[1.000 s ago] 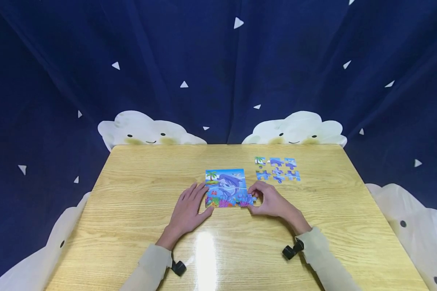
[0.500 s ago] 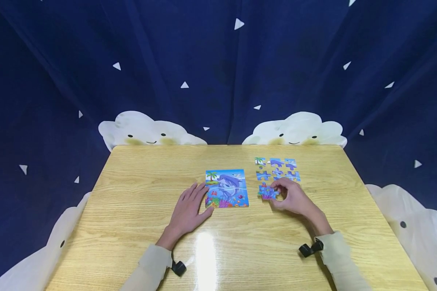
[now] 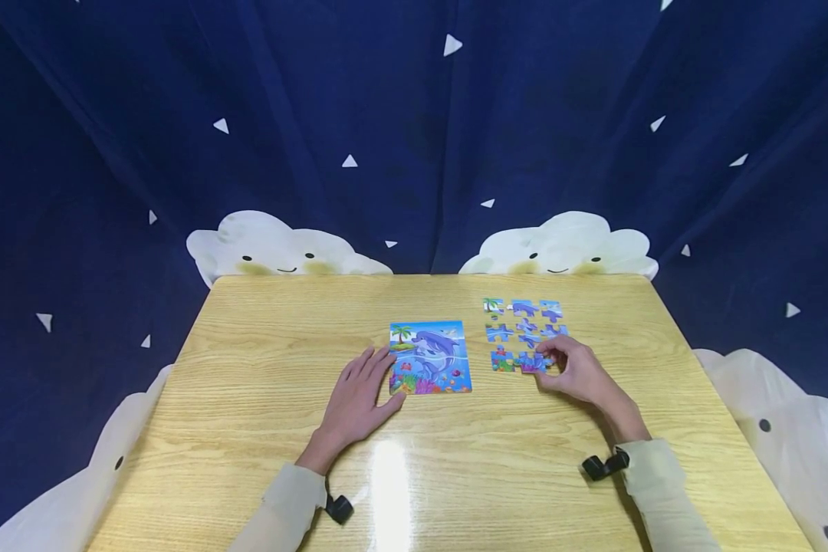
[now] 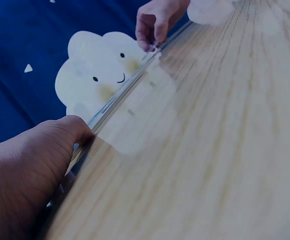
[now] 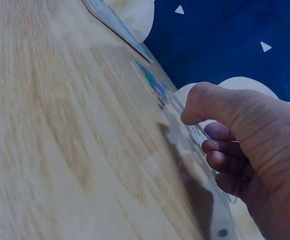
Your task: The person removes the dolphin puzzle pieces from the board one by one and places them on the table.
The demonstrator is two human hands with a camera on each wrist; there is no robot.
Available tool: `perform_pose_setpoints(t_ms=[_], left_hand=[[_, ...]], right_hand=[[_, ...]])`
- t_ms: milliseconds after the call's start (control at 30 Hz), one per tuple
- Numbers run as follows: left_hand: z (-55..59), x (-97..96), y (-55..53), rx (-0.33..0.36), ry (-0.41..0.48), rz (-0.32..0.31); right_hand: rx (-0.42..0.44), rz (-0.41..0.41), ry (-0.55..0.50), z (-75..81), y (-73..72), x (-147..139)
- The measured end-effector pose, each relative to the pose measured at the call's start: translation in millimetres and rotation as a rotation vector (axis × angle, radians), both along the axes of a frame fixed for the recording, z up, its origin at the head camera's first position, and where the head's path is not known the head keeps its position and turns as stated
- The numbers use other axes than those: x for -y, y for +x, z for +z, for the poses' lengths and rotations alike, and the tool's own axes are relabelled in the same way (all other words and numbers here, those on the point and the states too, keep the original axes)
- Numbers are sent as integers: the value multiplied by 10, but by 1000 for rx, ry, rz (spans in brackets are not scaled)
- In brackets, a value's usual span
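Observation:
My left hand (image 3: 360, 399) lies spread on the table, fingertips and thumb at the left edge of a square dolphin picture board (image 3: 431, 357). In the left wrist view its thumb (image 4: 77, 127) is at the board's edge. My right hand (image 3: 576, 371) pinches a blue and purple jigsaw piece (image 3: 530, 363) by its right side, between thumb and fingers. That piece sits low beside a coral-patterned corner piece (image 3: 502, 361). The right wrist view shows the thumb (image 5: 197, 107) above the curled fingers, with the piece mostly hidden.
Behind the right hand, several separate jigsaw pieces with palm and dolphin parts, among them a top middle piece (image 3: 524, 308), lie in two rows. The wooden table (image 3: 262, 322) ends at a dark blue curtain (image 3: 386, 100) with white clouds.
My right hand has moved right with the jigsaw piece, from the board's lower right corner to the row below the other pieces, baring the corner piece. My left hand has stayed put.

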State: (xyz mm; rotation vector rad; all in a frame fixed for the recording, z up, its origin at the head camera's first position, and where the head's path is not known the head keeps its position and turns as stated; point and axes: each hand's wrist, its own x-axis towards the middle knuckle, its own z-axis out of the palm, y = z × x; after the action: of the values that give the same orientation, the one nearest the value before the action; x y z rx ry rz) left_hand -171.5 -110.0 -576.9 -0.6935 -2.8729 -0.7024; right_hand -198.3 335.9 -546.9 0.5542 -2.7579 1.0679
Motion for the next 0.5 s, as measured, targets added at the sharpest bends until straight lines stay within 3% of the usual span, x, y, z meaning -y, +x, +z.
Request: perform_pose_setpoints(t_ms=[500], left_hand=[[-27, -1, -2, -17, 6, 2]], right_hand=[[16, -3, 79, -44, -51, -49]])
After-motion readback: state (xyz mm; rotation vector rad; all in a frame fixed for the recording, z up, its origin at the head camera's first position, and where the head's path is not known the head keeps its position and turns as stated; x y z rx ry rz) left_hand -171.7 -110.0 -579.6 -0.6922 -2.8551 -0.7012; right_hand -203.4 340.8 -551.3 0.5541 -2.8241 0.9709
